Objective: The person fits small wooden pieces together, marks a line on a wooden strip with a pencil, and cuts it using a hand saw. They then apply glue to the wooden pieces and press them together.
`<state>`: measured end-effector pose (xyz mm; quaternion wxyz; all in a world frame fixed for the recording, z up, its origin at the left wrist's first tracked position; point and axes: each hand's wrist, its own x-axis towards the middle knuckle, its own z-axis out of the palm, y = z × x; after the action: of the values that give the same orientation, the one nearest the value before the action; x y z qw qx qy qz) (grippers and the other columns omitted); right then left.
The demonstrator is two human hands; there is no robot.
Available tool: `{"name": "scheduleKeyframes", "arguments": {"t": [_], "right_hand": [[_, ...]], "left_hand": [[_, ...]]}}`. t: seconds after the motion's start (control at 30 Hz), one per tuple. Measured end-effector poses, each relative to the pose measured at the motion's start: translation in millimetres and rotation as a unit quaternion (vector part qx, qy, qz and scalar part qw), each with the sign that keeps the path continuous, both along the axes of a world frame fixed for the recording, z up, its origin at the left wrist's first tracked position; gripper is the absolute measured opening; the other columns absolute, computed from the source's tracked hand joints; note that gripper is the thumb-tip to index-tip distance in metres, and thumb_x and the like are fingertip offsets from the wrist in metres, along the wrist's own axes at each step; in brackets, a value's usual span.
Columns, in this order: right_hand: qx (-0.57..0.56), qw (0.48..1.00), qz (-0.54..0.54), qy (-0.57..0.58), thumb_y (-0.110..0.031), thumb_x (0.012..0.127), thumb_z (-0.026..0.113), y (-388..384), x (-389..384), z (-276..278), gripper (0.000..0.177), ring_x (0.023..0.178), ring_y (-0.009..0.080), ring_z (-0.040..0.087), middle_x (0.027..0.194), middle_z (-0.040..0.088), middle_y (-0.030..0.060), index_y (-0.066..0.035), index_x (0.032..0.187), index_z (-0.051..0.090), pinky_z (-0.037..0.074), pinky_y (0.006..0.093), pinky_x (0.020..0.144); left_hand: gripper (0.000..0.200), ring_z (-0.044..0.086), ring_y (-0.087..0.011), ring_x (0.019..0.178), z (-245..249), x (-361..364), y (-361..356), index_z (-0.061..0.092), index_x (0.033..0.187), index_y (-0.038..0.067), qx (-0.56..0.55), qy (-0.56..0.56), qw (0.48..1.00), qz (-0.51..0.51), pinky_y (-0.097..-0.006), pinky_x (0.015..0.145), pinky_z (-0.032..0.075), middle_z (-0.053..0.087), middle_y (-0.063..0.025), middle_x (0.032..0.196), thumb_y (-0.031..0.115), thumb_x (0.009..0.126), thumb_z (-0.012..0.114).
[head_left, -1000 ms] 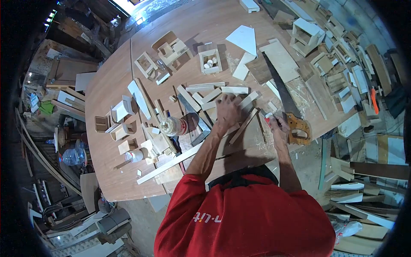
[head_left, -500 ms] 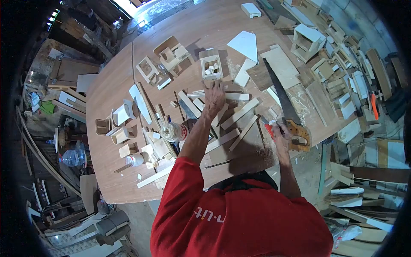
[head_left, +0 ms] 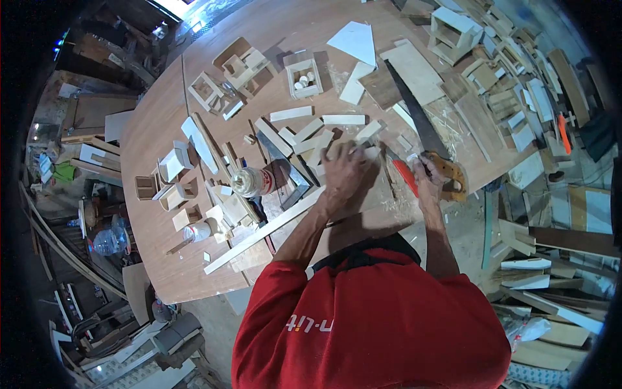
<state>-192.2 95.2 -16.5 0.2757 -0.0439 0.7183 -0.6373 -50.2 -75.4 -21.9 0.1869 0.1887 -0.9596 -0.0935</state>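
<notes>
My left hand point(head_left: 343, 170) is over the wooden strips near the table's middle, fingers spread and bent, touching or just above a light strip point(head_left: 370, 131); nothing is plainly gripped. My right hand point(head_left: 427, 175) is closed round a red-handled tool point(head_left: 406, 177), its far end hard to make out. Right beside that hand lies a handsaw with a wooden handle point(head_left: 453, 178) and a long dark blade point(head_left: 414, 107). Several short light strips point(head_left: 314, 144) lie left of my left hand, next to a dark metal square-edged piece point(head_left: 297, 185).
A glass jar point(head_left: 253, 182) stands left of the strips, with a small white container point(head_left: 197, 231) farther left. A wooden box of round pieces point(head_left: 303, 76) and small wooden furniture models point(head_left: 243, 65) sit farther back. Offcuts point(head_left: 518, 97) pile up at the right.
My left hand has moved right and nearer to me, away from the strips by the box, which now lie apart. The red-handled tool shows more fully in my right hand. The view has shifted slightly.
</notes>
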Motion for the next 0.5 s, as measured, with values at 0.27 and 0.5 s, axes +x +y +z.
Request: {"name": "scheduleKeyframes", "arguments": {"t": [0.27, 0.5], "right_hand": [[0.000, 1.000, -0.007, 0.010, -0.019, 0.090, 0.062, 12, -5, -22, 0.026, 0.078, 0.0078, 0.055, 0.085, 0.063, 0.0008, 0.000, 0.108, 0.065, 0.045, 0.0223, 0.074], [-0.025, 0.999, 0.028, 0.026, -0.017, 0.089, 0.064, 2, -2, -14, 0.025, 0.063, 0.0007, 0.046, 0.078, 0.060, -0.0028, -0.004, 0.111, 0.063, 0.037, 0.0156, 0.054]], "left_hand": [[0.042, 0.048, -0.0380, 0.112, 13, 57, -17, 0.054, 0.118, 0.006, 0.167, 0.044, 0.966, 0.191, -0.0489, 0.089, 0.041, 0.051, -0.0177, 0.119, 0.014, 0.078, 0.062], [0.044, 0.048, -0.0287, 0.114, 11, 9, -6, 0.053, 0.121, 0.009, 0.049, -0.138, 0.985, 0.092, -0.0549, 0.091, 0.034, 0.052, -0.0111, 0.120, 0.023, 0.080, 0.063]]}}
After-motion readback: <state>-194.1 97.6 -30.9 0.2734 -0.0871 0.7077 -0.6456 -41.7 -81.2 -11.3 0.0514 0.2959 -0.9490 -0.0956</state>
